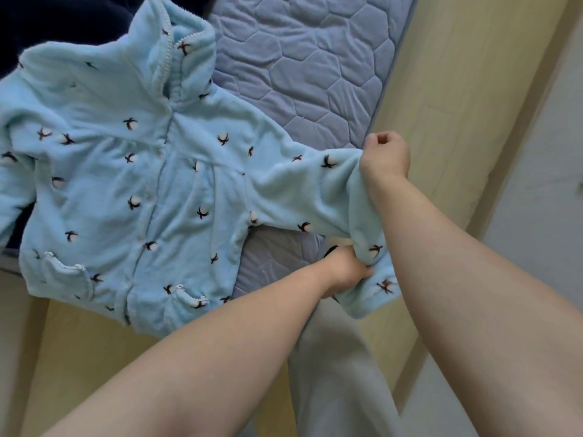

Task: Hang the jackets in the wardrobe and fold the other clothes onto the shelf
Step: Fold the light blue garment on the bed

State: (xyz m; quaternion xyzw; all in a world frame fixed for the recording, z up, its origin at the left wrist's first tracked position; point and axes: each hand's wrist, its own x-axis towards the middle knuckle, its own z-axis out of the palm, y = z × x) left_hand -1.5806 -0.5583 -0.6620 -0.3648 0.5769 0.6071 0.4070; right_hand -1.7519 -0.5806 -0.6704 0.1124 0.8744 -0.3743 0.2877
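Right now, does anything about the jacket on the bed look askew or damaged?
No damage shows. The blue jacket lies skewed across the mattress, its hem hanging past the edge, one sleeve pulled sideways by the left hand and right hand.

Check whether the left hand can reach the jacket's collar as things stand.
Probably not right away. The left hand holds the sleeve near its cuff, and the collar lies at the far end of the jacket. Nothing covers it, so after letting go the way looks free, if a long stretch.

Quilted mattress (315, 58) lies free beyond the spread jacket (126, 184)
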